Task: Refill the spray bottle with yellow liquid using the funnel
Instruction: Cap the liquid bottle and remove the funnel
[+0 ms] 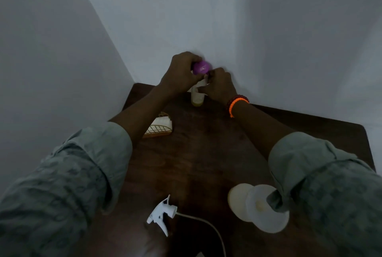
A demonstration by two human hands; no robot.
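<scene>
Head cam: left hand (pixel 179 71) gripping purple cap (pixel 202 67), right hand (pixel 219 84) fingers curled on bottle (pixel 197 96) neck at table (pixel 196 153) far edge. Spray head (pixel 162 213) lying near, funnel (pixel 262 207) beside.

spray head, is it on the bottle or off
Off: the spray head lies on the table with its tube trailing, apart from the bottle beside it.

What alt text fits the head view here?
Both hands work at a purple cap on a bottle holding a little yellow liquid, at the far end of a dark wooden table. Nearer lie a white spray trigger and a white funnel.
</scene>
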